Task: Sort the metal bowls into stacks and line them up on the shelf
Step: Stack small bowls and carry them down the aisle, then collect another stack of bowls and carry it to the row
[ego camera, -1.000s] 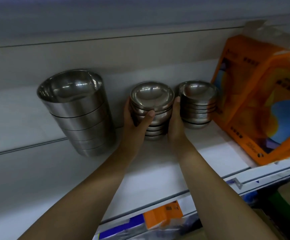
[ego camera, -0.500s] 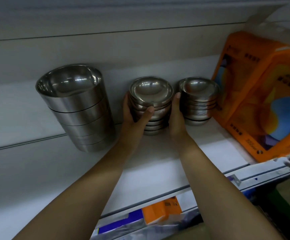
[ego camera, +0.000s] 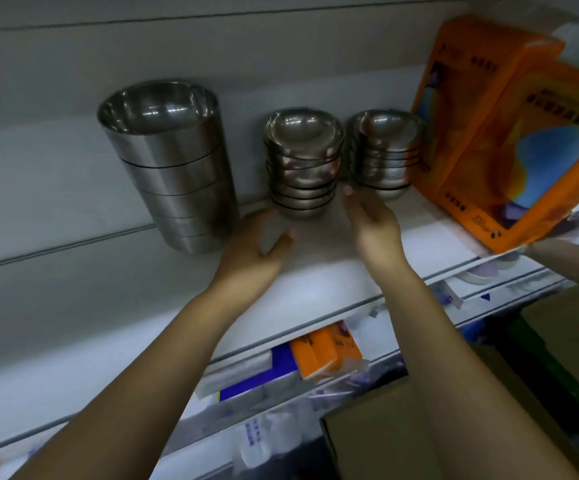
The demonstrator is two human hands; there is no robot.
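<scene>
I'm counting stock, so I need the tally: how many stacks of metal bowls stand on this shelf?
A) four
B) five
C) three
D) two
C: there is a tall stack of large bowls on the left, a middle stack of small bowls, and a right stack of small bowls next to the orange boxes.

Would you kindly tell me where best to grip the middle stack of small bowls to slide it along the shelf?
Cup the middle stack low on its flanks, left hand and right hand opposed, reaching from the front. It is tall and narrow with bowls nested unevenly, so side pressure across several rims should steady it. The gap to the right stack is tight.
</scene>
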